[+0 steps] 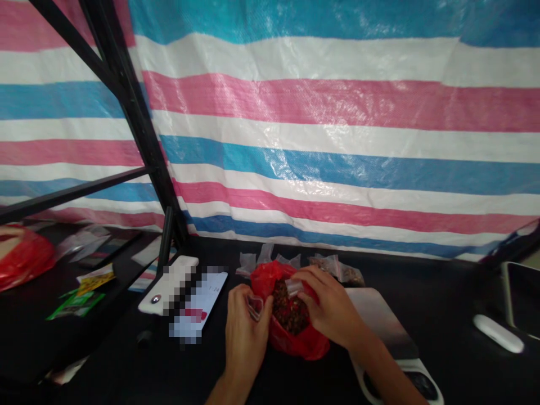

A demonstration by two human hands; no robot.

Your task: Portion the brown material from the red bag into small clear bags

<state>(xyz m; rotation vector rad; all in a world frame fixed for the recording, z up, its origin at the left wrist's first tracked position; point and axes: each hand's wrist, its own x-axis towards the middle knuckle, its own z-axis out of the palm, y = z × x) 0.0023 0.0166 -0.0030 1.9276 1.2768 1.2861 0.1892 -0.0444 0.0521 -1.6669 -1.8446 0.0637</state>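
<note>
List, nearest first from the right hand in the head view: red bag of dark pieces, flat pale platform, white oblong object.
1. Red bag of dark pieces: touching the right hand, beneath it.
2. Flat pale platform: just right of the hand.
3. White oblong object: far right on the black tabletop.

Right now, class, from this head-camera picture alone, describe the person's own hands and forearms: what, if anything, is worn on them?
The left hand and right hand are bare, with no gloves, and no ring or watch shows on either. The right forearm is bare as well, with no sleeve in view.
</note>
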